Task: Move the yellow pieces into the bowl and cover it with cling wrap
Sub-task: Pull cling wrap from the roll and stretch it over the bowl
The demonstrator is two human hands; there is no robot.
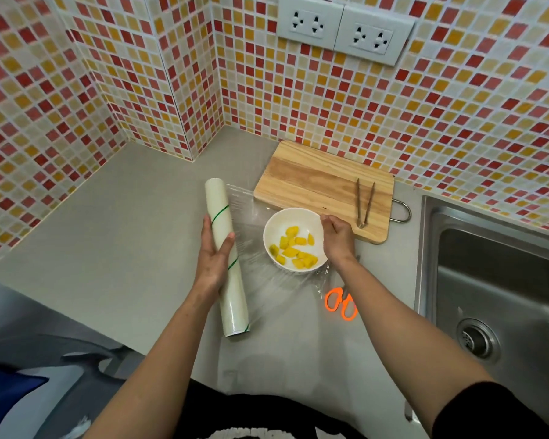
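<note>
Yellow fruit pieces (295, 248) already lie in the white round bowl (293, 217) on the grey desk (124, 236). Left hand (214, 258) fingers clasp the cream cling-wrap roll (225, 245) as an anchor; right hand (338, 237) fingers pinch the clear film (267, 286) at the rim, probably stretching it across.

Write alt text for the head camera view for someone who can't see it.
A left hand grips a cling wrap roll while the right hand stretches film over a white bowl of yellow pieces; orange scissors lie nearby.
</note>
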